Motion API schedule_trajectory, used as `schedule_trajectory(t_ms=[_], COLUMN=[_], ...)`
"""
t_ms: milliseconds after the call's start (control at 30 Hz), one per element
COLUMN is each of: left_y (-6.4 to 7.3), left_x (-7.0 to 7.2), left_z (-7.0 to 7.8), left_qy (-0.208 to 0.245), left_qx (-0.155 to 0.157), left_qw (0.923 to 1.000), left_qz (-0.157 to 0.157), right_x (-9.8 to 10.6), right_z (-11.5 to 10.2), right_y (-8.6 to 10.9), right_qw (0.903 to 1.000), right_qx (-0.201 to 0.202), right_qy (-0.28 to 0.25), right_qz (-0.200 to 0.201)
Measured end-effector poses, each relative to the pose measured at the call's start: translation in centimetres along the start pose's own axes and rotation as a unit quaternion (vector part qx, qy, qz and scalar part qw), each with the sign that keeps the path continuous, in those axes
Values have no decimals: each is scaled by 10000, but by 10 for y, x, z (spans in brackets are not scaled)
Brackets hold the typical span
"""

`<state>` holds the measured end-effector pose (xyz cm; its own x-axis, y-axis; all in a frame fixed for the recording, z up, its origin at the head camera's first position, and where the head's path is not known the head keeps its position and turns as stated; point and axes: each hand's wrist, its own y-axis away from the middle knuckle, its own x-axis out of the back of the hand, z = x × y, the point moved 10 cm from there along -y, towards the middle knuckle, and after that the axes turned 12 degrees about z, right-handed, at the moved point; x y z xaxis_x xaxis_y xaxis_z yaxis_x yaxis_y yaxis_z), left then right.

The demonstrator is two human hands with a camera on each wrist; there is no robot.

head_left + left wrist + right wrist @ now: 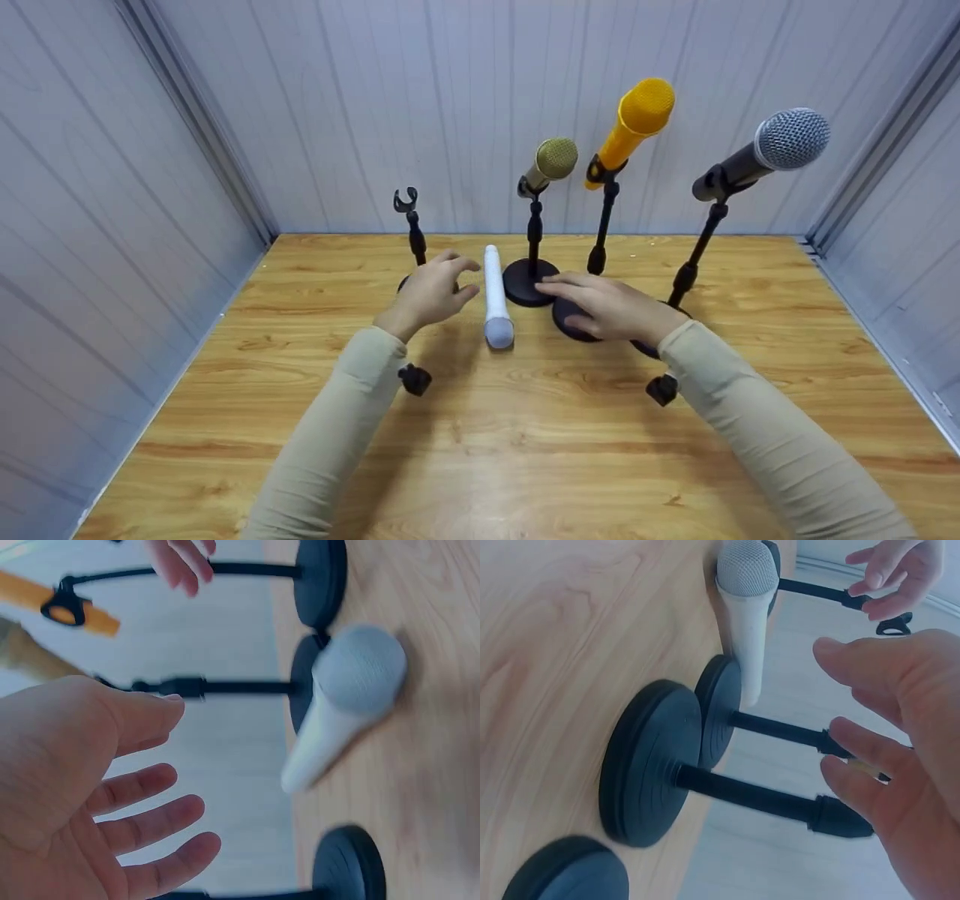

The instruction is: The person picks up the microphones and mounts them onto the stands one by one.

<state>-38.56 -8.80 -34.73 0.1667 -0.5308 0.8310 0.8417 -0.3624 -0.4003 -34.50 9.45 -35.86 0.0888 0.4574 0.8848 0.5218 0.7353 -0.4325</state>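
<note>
A white microphone [495,296] lies on the wooden table, its rounded mesh head toward the near side. My left hand [436,291] hovers just left of it, fingers spread and holding nothing; in the left wrist view its thumb and fingers are apart. Behind that hand stands a black stand with a bare clip [406,200], its base mostly hidden. My right hand [607,306] is over the round bases at the right, fingers loosely extended with nothing in them. Closest to it are the gold microphone's stand base [529,283] and the yellow microphone's stand base [652,765].
Three stands at the right carry a gold microphone [553,160], a yellow microphone [637,120] and a black microphone with a silver head [787,142]. Pale panel walls [375,90] enclose the table [480,450] at the back and both sides.
</note>
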Motion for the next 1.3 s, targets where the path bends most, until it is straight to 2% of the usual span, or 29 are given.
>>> schedule_trajectory(t_ms=[233,367,500,633,833,1033,1200,1300], left_y=[9,15,16,10,5,5,4,5], left_x=[-1,-4,-9,-18,-27,-28,-31,-31], left_z=[-46,-75,-96,-105,-120,-138,-143,-146], left_qy=[266,414,652,860,855,1000,1009,981], left_qx=[465,1064,1692,1982,2263,2531,2527,2505], left_qw=[9986,9935,9834,9764,9703,9620,9619,9626], left_qz=[20,-46,-36,-42,19,206,270,306], right_x=[-18,-28,-32,-39,-58,-73,-93,-103], right_z=[7,10,14,21,24,21,21,15], right_y=[-17,-26,-36,-41,-52,-73,-81,-86], right_qw=[9992,9985,9987,9982,9974,9954,9862,9798], right_qx=[-174,-140,10,83,127,23,-266,-152], right_qy=[299,448,499,599,659,941,1407,1653], right_qz=[-215,-298,-112,-46,-262,-200,-833,-1112])
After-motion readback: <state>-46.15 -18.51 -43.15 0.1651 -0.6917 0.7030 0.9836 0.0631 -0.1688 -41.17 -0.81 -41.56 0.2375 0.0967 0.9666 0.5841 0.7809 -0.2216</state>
